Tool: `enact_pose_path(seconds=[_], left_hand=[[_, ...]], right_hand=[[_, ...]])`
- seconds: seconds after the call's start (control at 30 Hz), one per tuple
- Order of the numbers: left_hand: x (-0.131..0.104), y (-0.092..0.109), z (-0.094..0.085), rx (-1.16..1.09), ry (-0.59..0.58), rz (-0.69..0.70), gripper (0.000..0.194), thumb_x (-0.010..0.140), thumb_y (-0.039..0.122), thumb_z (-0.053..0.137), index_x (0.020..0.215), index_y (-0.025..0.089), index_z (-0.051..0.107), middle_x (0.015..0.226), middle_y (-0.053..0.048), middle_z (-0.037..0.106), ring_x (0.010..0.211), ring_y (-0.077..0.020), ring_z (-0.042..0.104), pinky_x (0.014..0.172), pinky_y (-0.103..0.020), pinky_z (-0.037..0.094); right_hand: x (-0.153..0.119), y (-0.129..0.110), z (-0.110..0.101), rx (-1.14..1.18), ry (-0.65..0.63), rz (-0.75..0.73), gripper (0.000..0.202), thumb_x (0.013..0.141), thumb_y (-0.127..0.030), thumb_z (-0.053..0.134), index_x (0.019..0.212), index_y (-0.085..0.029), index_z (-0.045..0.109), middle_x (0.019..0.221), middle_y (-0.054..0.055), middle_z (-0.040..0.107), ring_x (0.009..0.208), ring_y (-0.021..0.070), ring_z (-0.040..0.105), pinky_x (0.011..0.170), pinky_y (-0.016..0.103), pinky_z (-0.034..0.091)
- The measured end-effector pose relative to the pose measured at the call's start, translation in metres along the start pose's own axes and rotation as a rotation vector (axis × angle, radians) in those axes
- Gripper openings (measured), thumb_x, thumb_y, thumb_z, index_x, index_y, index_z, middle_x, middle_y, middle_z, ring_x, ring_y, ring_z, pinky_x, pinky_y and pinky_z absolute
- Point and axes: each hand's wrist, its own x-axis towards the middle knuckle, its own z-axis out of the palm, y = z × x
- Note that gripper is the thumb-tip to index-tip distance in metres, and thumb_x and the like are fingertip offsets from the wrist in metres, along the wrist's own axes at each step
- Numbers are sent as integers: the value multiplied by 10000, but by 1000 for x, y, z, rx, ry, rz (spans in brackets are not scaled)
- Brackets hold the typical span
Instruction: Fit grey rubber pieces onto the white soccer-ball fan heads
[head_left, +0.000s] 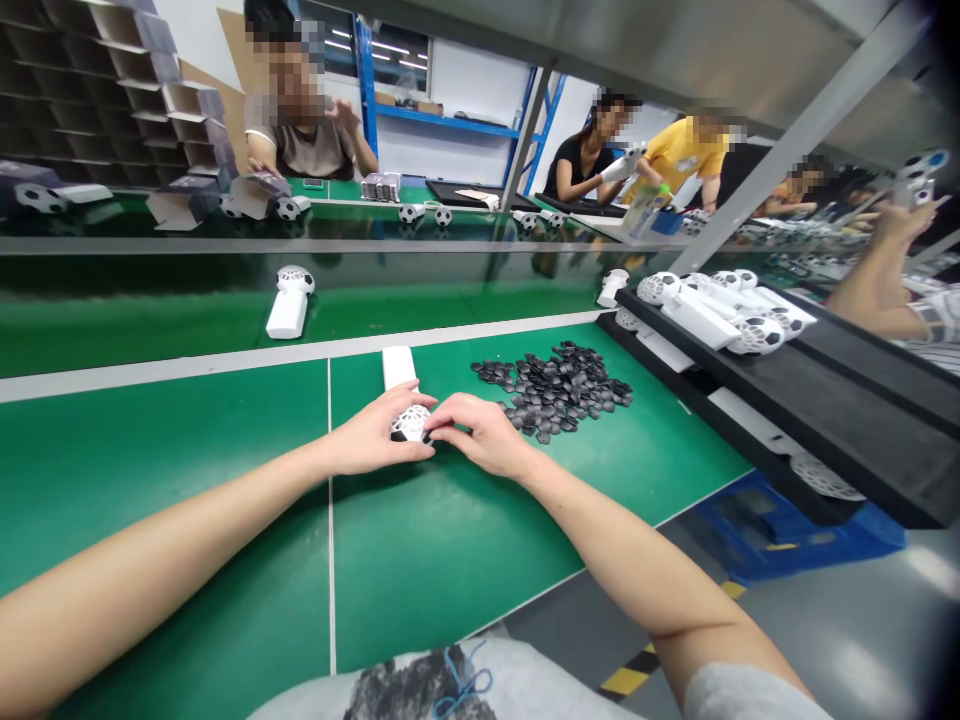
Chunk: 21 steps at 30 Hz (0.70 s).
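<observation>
On the green bench lies a white handheld fan (pixel 398 368) with a football-patterned round head, its handle pointing away from me. My left hand (pixel 375 432) wraps around the head, thumb on the near side and fingers over the far side. At the right side of the head, my right hand (pixel 481 432) pinches a small black piece (pixel 427 437) against the white lattice; fingertips partly cover it. To the right of my hands spreads a loose pile of small black pentagon-like pieces (pixel 562 385).
Black trays (pixel 847 375) stacked at the right hold several football-headed fans (pixel 701 310). Beyond the bench edge runs a green conveyor (pixel 442 290) with a fan (pixel 291 302) on it. People sit across the line; a co-worker's arm (pixel 874 275) is at far right.
</observation>
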Motion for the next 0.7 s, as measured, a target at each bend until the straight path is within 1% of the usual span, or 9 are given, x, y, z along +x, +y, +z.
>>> enact_pose_path(seconds=[0.07,0.13,0.23,0.33,0.43,0.5,0.6,0.63,0.7], left_hand=[[1,0,4,-2,52,2,532,715,467,597,1171,212,498,1383,-101,401,1357,-293,190,1081,-462,220],[1,0,6,-11,84,10,481,719,429,593,1141,213,510,1359,-93,430,1356,-286,195,1079,-460,222],[1,0,8,-39,106,6,462,696,363,593,1120,199,509,1347,-98,434,1351,-278,210,1081,-453,218],[1,3,9,-72,118,-13,453,671,339,582,1092,189,506,1337,-96,437,1326,-290,261,1080,-456,214],[2,6,9,-95,125,-28,449,651,331,572,1069,185,498,1340,-100,424,1303,-303,293,1075,-464,217],[2,7,8,-105,124,-24,452,642,323,574,1065,182,495,1340,-105,418,1299,-309,298,1068,-465,228],[2,4,2,-125,61,-5,456,641,300,584,1075,191,496,1340,-104,409,1290,-301,317,1047,-455,270],[2,3,-1,-125,28,5,455,643,291,586,1079,197,496,1347,-101,398,1292,-295,316,1047,-451,272],[-1,-1,-5,-109,-15,19,452,648,285,590,1085,211,501,1358,-90,367,1296,-284,305,1060,-448,256]], right_hand=[[1,1,2,76,31,59,49,804,-179,586,838,-199,615,817,11,620,784,130,570,776,283,459],[2,3,5,174,54,126,48,774,-196,622,818,-187,604,808,4,610,751,119,566,750,270,463],[4,8,7,317,65,242,146,709,-246,688,780,-172,585,778,-8,594,702,109,551,702,260,459],[7,12,7,397,36,350,250,646,-297,734,773,-168,561,739,-25,570,653,97,520,645,242,443],[8,15,9,402,6,373,273,636,-325,735,754,-169,545,717,-35,556,640,90,500,629,229,429],[9,14,11,381,1,366,274,643,-338,727,743,-169,536,712,-36,558,637,88,498,622,223,423],[9,13,7,259,-11,379,243,696,-366,681,753,-174,544,718,-29,573,628,92,502,605,221,419],[8,13,2,175,-4,392,219,725,-367,654,763,-177,554,725,-23,580,631,96,508,609,225,421],[5,15,-12,-84,27,446,163,762,-340,621,789,-185,579,767,-3,593,666,111,529,642,242,428]])
